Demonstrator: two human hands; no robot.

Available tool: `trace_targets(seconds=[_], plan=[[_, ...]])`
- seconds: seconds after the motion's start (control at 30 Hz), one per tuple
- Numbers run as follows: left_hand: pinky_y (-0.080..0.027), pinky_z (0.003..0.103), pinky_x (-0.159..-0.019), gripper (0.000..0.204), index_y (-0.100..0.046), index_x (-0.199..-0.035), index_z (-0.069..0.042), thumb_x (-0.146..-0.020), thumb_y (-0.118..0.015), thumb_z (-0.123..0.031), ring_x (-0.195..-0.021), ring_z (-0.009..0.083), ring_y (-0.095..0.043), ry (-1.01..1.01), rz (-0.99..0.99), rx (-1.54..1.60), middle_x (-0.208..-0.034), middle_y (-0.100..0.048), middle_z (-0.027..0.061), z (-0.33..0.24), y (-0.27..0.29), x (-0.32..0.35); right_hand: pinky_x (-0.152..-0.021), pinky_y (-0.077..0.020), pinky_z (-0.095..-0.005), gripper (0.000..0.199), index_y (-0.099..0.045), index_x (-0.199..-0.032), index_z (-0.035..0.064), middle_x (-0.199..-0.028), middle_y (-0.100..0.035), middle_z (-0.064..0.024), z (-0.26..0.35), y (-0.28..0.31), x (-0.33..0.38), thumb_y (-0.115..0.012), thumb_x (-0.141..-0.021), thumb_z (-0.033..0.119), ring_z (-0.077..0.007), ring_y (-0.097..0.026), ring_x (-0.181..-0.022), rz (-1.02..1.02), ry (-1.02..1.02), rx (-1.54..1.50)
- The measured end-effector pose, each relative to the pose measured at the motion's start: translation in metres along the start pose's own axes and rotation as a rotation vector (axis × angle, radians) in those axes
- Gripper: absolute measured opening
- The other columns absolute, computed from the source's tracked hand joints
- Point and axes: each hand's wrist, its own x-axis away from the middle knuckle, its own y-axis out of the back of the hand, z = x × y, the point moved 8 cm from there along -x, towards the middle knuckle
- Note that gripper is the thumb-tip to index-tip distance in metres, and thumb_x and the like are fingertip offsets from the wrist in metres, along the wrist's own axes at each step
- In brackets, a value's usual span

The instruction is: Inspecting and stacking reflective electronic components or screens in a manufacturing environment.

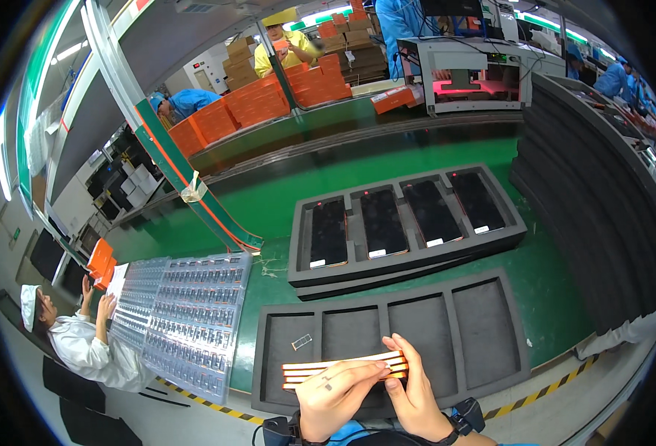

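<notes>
A stack of several phones, seen edge-on with orange sides, is held between my two hands over a black foam tray. My left hand is closed on the near side of the stack, its fingers reaching across to the right. My right hand grips the stack's right end, with fingers behind and thumb in front. A small flat silver-rimmed piece lies in the tray's leftmost compartment. The phones' screens are hidden from this angle.
Behind stands a grey foam tray with black-screened phones in its compartments. Clear plastic trays of small parts lie left, beside a co-worker in white. Tall black foam trays are stacked right. A metal post rises at left.
</notes>
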Motion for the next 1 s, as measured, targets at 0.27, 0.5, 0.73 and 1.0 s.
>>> trace_targets(seconds=[0.27, 0.5, 0.73, 1.0], plan=[[-0.059, 0.029, -0.072, 0.018, -0.075, -0.09, -0.005, -0.074, -0.082, -0.003, -0.089, 0.0215, -0.074, -0.158, 0.028, -0.165, -0.092, -0.075, 0.0037, -0.009, -0.006, 0.0, -0.112, -0.0358, -0.0392, 0.06, -0.027, -0.151, -0.0019, -0.148, -0.044, -0.0251, 0.001, 0.0, 0.0, -0.05, -0.106, 0.03, -0.0313, -0.047, -0.136, -0.005, -0.006, 0.003], [-0.057, 0.033, -0.082, 0.029, -0.073, -0.102, -0.013, -0.075, -0.081, -0.009, -0.102, 0.0231, -0.07, -0.244, 0.217, -0.224, -0.11, -0.072, 0.0015, -0.005, -0.006, -0.001, -0.111, -0.0381, -0.0394, 0.059, -0.029, -0.149, -0.002, -0.145, -0.047, -0.0238, 0.0, -0.001, 0.001, -0.051, -0.105, 0.032, -0.0304, -0.05, -0.133, -0.008, -0.005, 0.007], [-0.048, 0.045, -0.101, 0.037, -0.067, -0.123, -0.027, -0.086, -0.07, -0.028, -0.134, 0.0308, -0.05, -0.32, 0.569, -0.567, -0.151, -0.049, 0.0066, -0.009, 0.003, 0.009, -0.109, -0.0398, -0.0409, 0.057, -0.032, -0.144, -0.0035, -0.14, -0.049, -0.0234, 0.005, -0.004, 0.003, -0.045, -0.106, 0.038, -0.0309, -0.051, -0.13, -0.032, 0.036, 0.047], [-0.051, 0.039, -0.094, 0.023, -0.07, -0.114, -0.004, -0.095, -0.061, -0.012, -0.109, 0.0315, -0.064, 0.096, 0.124, -0.294, -0.118, -0.068, 0.0145, 0.064, 0.097, -0.028, -0.108, -0.0386, -0.039, 0.052, -0.035, -0.141, -0.0023, -0.137, -0.052, -0.022, 0.013, -0.007, 0.004, -0.04, -0.107, 0.038, -0.0279, -0.052, -0.127, -0.063, 0.02, 0.098]])
